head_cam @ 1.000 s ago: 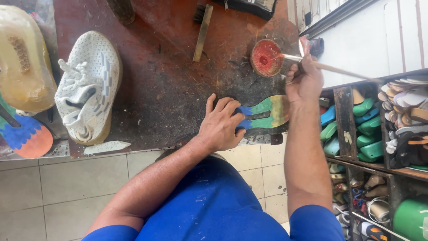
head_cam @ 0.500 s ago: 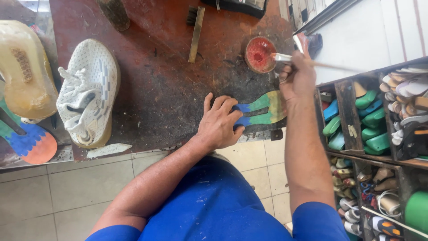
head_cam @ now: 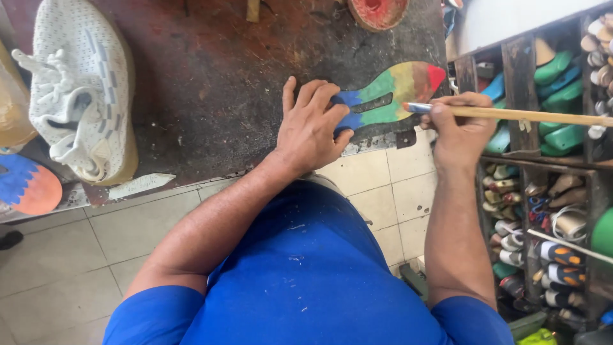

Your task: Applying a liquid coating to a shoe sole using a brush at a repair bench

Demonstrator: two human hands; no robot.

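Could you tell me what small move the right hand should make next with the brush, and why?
Probably draw the brush along the multicoloured sole. The right hand holds its tip at the sole's edge, the left hand presses the blue end flat on the workbench, and the glue pot lies behind.

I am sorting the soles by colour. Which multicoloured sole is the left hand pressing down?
The rainbow-striped sole with a slot, under the left hand. The blue-and-orange sole at the bench's far left lies untouched.
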